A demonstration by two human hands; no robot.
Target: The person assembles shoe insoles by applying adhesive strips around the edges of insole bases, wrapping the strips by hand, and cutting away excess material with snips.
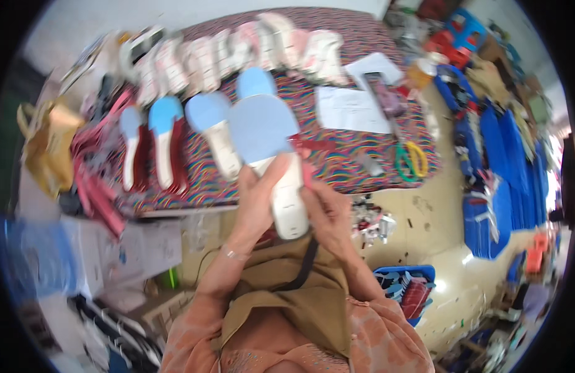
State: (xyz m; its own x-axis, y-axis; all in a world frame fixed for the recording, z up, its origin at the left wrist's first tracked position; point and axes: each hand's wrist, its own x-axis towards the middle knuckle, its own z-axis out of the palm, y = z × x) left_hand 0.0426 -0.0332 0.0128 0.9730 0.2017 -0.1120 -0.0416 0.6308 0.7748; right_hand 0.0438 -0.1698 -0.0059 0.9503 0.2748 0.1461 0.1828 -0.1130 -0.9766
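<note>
In front of me is a shoe insole (262,124) with a pale blue front and a white heel, its heel end toward me. My left hand (259,196) is closed on its left edge, thumb lying across the upper face. My right hand (328,214) pinches the right edge near the heel, where a thin pinkish-red strip shows along the side. A dark red piece (312,145) juts out past the insole's right side; whether it is attached I cannot tell. Beyond lies another blue-and-white insole (216,133), and the blue tip of one more (255,82) shows behind the held one.
Two stacks of blue, white and dark red insoles (166,146) lie left on the patterned tablecloth (287,81). White-pink bundles (203,62) line the back. At right are papers (349,110) and green-and-yellow-handled scissors (412,160). A blue basket (426,273) of scraps stands on the floor.
</note>
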